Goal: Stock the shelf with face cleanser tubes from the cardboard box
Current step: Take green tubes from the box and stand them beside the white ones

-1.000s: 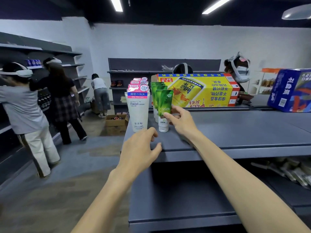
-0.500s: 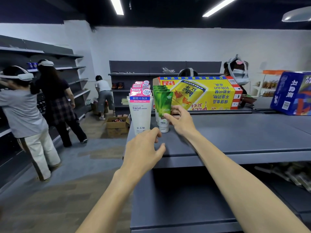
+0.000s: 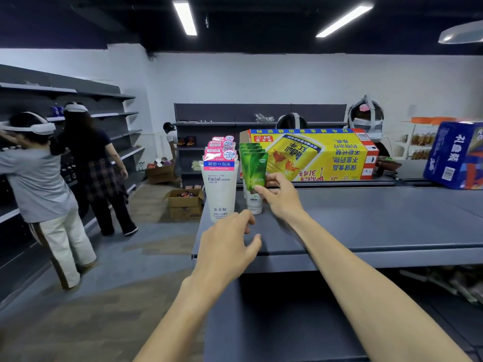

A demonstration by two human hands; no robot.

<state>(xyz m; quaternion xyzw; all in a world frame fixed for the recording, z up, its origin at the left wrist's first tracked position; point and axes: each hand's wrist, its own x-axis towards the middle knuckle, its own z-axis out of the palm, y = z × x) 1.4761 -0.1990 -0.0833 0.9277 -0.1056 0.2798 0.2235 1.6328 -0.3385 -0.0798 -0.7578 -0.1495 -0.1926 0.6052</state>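
head | right hand (image 3: 281, 195) pinches green tube (image 3: 254, 178) | left hand (image 3: 224, 250) relaxed, just before it

walls: plain white wall (image 3: 287, 79)
ceiling: dark ceiling (image 3: 261, 27), two lit tube lights (image 3: 185, 18)
floor: grey-brown floor (image 3: 86, 309)
furniture: dark grey metal shelving (image 3: 115, 116) along the left wall

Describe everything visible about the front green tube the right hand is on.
The front green tube stands upright on its white cap, crimped end up, on the grey shelf top, heading a row of like green tubes behind it. Glossy plastic with a leaf design, "99" and "FRESH" print. The right hand pinches its right edge. The white facial cleanser tube stands just left.
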